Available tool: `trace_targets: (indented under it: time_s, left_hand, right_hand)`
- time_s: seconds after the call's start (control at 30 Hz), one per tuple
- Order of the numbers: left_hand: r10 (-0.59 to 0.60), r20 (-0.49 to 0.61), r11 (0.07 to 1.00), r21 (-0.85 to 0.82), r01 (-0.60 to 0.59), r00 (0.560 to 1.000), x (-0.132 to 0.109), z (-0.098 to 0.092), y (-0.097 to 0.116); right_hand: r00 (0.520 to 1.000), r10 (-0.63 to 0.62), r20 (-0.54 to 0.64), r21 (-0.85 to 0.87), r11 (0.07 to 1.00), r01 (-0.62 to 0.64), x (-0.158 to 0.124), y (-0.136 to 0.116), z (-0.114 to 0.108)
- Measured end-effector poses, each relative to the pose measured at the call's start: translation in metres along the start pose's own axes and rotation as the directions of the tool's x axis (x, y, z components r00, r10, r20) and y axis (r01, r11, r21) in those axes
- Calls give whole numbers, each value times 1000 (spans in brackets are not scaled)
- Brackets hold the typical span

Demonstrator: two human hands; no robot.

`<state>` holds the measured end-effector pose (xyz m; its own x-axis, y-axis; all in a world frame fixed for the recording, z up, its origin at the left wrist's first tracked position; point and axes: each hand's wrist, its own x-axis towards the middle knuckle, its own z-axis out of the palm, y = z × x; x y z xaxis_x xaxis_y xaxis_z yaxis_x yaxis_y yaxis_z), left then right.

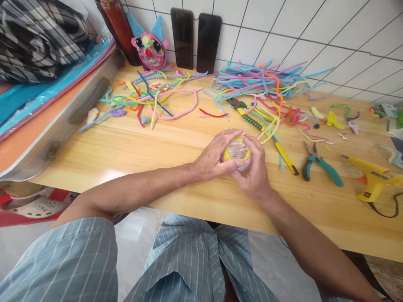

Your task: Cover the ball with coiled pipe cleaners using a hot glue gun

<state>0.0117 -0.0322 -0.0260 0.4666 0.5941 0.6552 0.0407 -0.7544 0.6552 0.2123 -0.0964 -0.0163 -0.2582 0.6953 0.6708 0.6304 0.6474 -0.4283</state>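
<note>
Both hands are wrapped around a small round pipe-cleaner craft (236,149), with a yellow ring, pink and bluish colour below it and a clear, shiny centre. My left hand (214,156) curls over its left side, thumb across the near edge. On the right side, my right hand (254,167) cups it with bent fingers. Much of its wall is hidden by the fingers. Just beyond the hands lie green-and-yellow handled pliers (248,117) among loose pipe cleaners, and a yellow utility knife (286,158) rests to the right.
Bundled pipe cleaners (252,82) lie against the tiled wall, near two upright phones (209,44). A finished-looking face craft (151,52) stands by a brown bottle (118,31). Teal pliers (321,163) and a yellow glue gun (371,178) sit right; a plastic bin (69,121) stands left.
</note>
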Motion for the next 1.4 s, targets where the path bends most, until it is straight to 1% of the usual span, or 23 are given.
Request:
trace_targets:
  time_s: [0.1,0.23,0.47,0.63,0.77,0.9,1.0,1.07,1.23,1.33,1.4]
  left_hand:
    - [26,26,999,-35,-25,999,1,-2,-1]
    - [-10,20,998,-54,11,1000,2,0,0]
    - [-55,25,993,-100,57,998,4,-1,7]
    - [-109,41,989,-101,113,993,5,3,13]
    - [-117,25,986,-113,119,993,6,6,12]
    - [-109,5,982,-157,108,994,4,7,12]
    - [-163,-28,968,-199,154,986,3,8,13]
    - [-192,-29,959,-220,181,981,3,9,14]
    - [-176,-24,951,-262,164,984,4,8,14]
    - [-171,-23,953,-258,160,985,1,7,14]
    - [-148,-19,961,-239,139,989,-1,8,14]
  right_hand:
    - [1000,11,18,8,1000,-11,1,1,-4]
    - [998,26,61,-47,999,-23,3,0,-6]
    - [1000,15,17,-71,997,-13,6,-4,-5]
    - [996,29,81,-75,997,-23,7,0,-13]
    - [991,54,122,-109,993,-41,6,1,-14]
    - [994,70,81,-123,991,-60,6,-3,-10]
    - [995,72,69,-109,992,-64,7,-6,-10]
    - [996,64,63,-102,993,-57,8,-8,-11]
    - [996,81,36,-111,991,-77,9,-10,-11]
    - [995,92,35,-104,991,-88,8,-10,-12]
    - [995,91,45,-80,993,-87,6,-9,-14]
